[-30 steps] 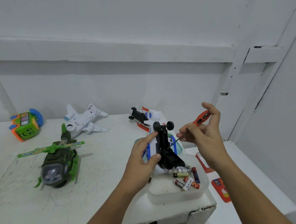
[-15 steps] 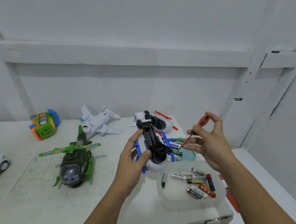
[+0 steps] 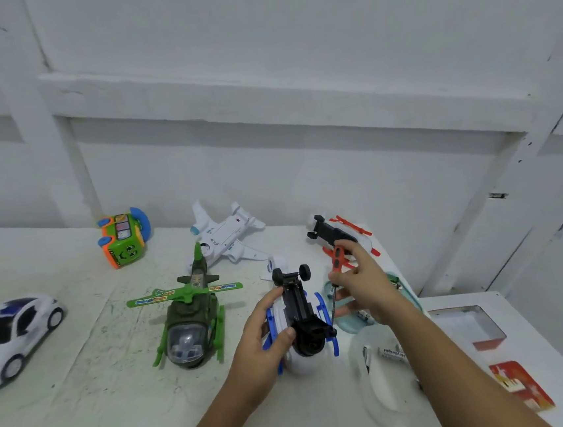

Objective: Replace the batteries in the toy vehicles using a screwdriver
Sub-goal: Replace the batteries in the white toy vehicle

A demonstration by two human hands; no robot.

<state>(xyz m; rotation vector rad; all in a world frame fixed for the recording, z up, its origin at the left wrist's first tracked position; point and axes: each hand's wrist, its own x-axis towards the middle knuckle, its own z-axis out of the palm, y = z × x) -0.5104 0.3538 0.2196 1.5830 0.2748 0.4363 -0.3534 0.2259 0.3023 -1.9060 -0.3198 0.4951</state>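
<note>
left hand (image 3: 265, 347) grips the blue/white heli (image 3: 300, 318), flipped belly-up, wheels pointing to 12, nose toward 6. can't tell if it's resting on the table (image 3: 83, 387) or just held over it. right hand (image 3: 364, 286) pinches the screwdriver (image 3: 338, 259) by the orange handle, shaft angled down w/ the tip right at the heli's 3 o'clock edge. clear tub (image 3: 380, 400) w/ batteries (image 3: 391, 354) sits at 4 from it, partly behind the right arm. green heli (image 3: 189, 320) at 9, white plane (image 3: 227, 235) at 11, red heli (image 3: 337, 233) upside down at 1, police car (image 3: 9, 332) way out at 9.
</note>
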